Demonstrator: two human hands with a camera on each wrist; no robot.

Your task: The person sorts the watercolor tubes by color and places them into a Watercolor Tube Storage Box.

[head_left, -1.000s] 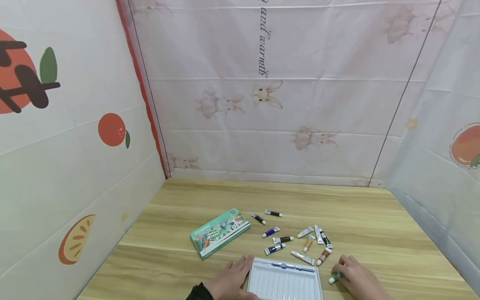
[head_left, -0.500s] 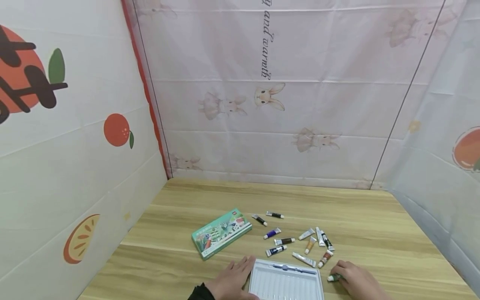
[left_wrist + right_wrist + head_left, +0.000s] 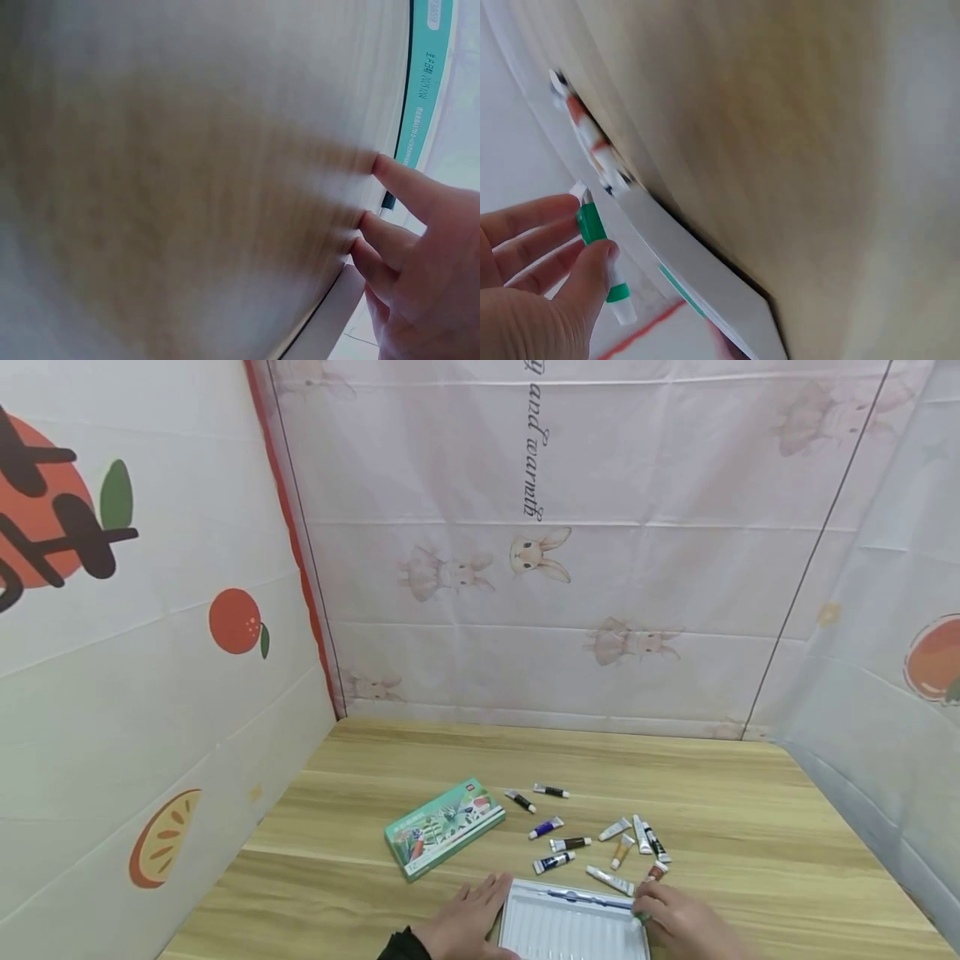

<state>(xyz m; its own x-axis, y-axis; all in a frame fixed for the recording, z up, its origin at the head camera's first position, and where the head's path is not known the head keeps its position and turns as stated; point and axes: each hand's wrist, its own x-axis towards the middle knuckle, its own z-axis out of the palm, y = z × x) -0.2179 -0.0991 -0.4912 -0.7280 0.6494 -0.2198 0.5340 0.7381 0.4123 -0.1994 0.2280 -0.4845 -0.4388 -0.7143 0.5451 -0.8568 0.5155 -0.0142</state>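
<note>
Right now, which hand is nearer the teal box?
Left. The left hand is in front of the teal box, not touching it, at the left edge of the tray; the right hand is farther off, at the tray's right edge, pinching a green tube.

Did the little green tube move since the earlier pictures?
Yes. In the head view, the right hand took the green tube left, over to the right edge of the white tray.

Left hand point(image 3: 467, 917): palm down, fingers extended toward the table's point(image 3: 750, 810) far edge.
Left wrist point(image 3: 422, 937): dark-cuffed.
Right hand point(image 3: 686, 917): thumb and fingers in a pinch, nearer the right edge.
</note>
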